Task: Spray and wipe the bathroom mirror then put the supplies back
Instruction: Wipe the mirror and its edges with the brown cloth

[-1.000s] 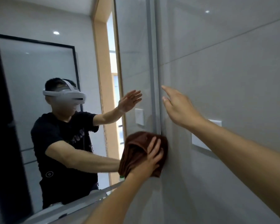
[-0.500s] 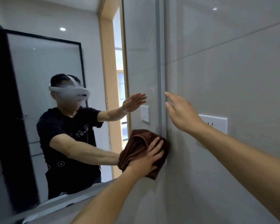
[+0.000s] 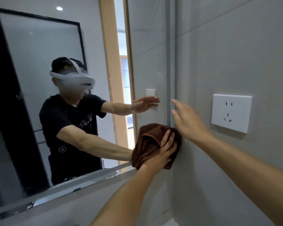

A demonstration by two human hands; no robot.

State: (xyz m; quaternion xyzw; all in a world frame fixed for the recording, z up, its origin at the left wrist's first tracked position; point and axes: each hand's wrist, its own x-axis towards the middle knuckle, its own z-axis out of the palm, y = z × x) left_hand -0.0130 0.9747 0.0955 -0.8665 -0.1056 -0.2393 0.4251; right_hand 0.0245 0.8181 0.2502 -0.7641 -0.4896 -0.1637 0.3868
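Observation:
The bathroom mirror (image 3: 39, 51) fills the left of the head view, and its right edge meets the grey tiled wall. A bunched brown cloth (image 3: 146, 141) lies against the glass at the mirror's lower right corner. My left hand (image 3: 164, 152) presses it flat with straight fingers. My right hand (image 3: 189, 121) is open just above it, with its fingertips near the mirror's right edge strip (image 3: 170, 62). The mirror shows my reflection with both arms stretched out. No spray bottle is in view.
A white wall socket (image 3: 230, 113) sits on the tiled wall right of my right hand. The mirror's bottom frame (image 3: 82, 181) runs diagonally to the lower left. Reflected in the glass are a dark-framed glass door and a wooden doorway.
My left hand has slid the cloth down the mirror's right edge to the lower corner. The right hand has stayed by the edge. The view has shifted, showing the whole socket.

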